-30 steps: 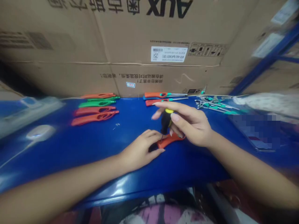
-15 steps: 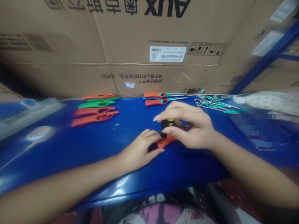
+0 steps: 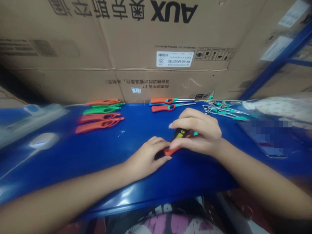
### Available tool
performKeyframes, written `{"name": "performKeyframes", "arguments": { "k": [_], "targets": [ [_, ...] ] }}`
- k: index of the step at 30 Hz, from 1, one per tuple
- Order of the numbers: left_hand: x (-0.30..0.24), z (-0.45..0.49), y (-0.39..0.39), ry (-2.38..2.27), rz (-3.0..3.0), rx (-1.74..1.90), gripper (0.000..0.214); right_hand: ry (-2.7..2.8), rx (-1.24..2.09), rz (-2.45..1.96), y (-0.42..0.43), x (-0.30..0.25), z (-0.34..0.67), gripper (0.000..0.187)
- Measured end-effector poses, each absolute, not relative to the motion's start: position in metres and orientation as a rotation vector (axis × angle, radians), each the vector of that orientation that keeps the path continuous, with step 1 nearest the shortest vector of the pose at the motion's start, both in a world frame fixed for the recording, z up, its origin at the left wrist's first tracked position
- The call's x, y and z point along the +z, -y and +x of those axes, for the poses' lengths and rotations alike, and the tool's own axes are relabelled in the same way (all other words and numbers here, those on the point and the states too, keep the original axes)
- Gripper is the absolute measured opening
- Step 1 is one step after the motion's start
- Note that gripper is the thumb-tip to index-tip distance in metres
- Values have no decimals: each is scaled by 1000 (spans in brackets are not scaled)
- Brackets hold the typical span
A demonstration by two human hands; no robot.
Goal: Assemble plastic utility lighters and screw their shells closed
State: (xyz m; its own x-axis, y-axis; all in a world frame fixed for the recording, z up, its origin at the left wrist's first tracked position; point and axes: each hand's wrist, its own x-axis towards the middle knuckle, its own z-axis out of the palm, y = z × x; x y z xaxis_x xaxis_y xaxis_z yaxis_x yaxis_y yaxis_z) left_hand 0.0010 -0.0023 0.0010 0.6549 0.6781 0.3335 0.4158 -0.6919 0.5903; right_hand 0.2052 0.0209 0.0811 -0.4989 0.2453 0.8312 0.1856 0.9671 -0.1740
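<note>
My left hand (image 3: 148, 156) rests palm down on the blue table (image 3: 97, 152), fingers curled and pressing the near end of an orange plastic handle piece (image 3: 170, 150). My right hand (image 3: 198, 131) is closed round a short black screwdriver with a yellow mark (image 3: 180, 133), held low and tilted over that orange piece. The rest of the orange piece is hidden under my right hand.
Orange and green handle shells (image 3: 101, 115) lie in a row at the back left. Assembled orange lighters with metal rods (image 3: 170, 104) lie behind my hands. A heap of green-tipped metal rods (image 3: 224, 109) lies at the right. Large cardboard boxes (image 3: 156, 48) wall the back.
My right hand has dropped lower and its fingers have folded over the screwdriver, which went from upright to tilted flat. My left hand has stayed put.
</note>
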Motion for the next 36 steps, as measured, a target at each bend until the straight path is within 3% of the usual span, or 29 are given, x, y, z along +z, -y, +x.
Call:
{"name": "performKeyframes", "arguments": {
  "k": [3,6,9,12,15,17,22,28,33,36],
  "targets": [
    [1,1,3,-861,2404,734,28,2202,293,-301,-18,87,206,32],
    [0,1,2,-855,2401,736,26,2224,491,-296,-16,91,206,26],
    [-2,1,2,-855,2419,744,26,2148,253,-325,-18,87,207,15],
    [-1,1,2,-867,2432,727,31,2096,73,-295,-21,81,208,19],
    [2,1,2,-876,2417,714,33,2149,360,-345,-22,79,207,32],
    [3,1,2,-870,2410,718,33,2140,529,-375,-23,78,205,30],
    [3,2,2,-859,2398,738,31,2024,130,-348,-28,77,205,17],
    [3,2,3,-871,2412,723,35,2129,594,-452,-26,80,208,33],
    [1,1,3,-866,2409,742,34,2041,145,-417,-27,81,206,22],
    [3,1,3,-874,2406,730,35,2131,304,-407,-24,83,206,29]
  ]
}}
